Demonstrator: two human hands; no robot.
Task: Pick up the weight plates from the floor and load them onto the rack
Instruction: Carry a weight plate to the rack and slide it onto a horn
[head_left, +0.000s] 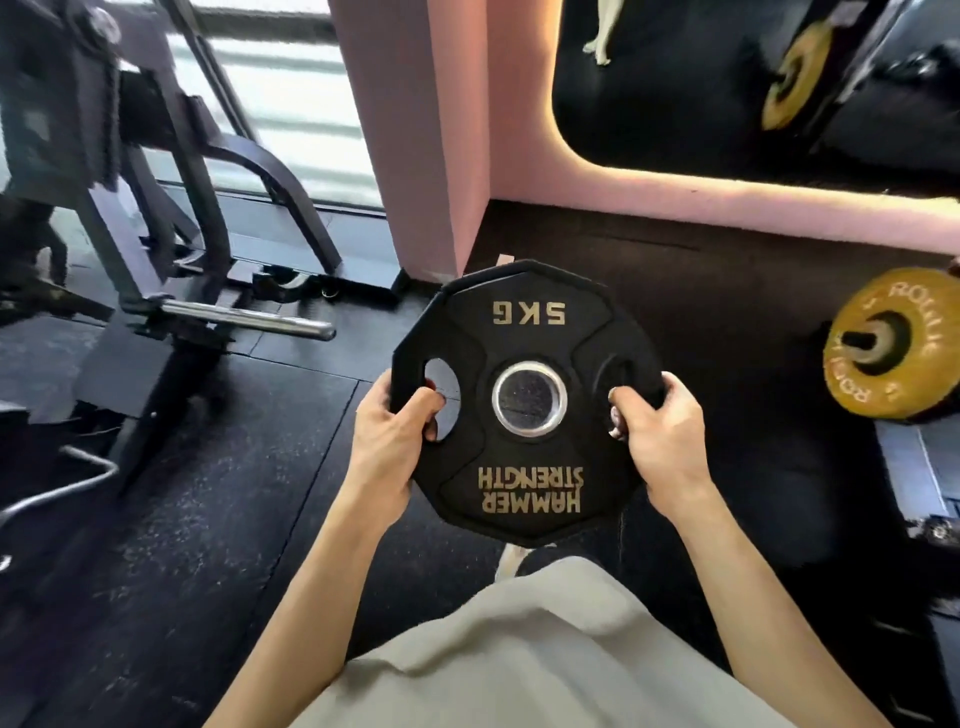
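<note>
Carry step is judged in hand: black 5 kg plate is already lifted clear of the floor and is held face-up in front of the body, lettering upside down to the camera. Plate is gripped at both sides. Left hand is curled round the left edge, thumb hooked through the left grip hole. Right hand is curled round the right edge, thumb tucked into the right grip hole. Neither hand is spread; both are closed firmly on the plate.

Next move, as judged: plate must be tilted upright so its centre bore is lined up with a peg, then slid on. Chrome peg on the dark machine frame is seen far left, bare. Yellow plate is already seated on a peg at far right. Which peg is meant cannot be told
</note>
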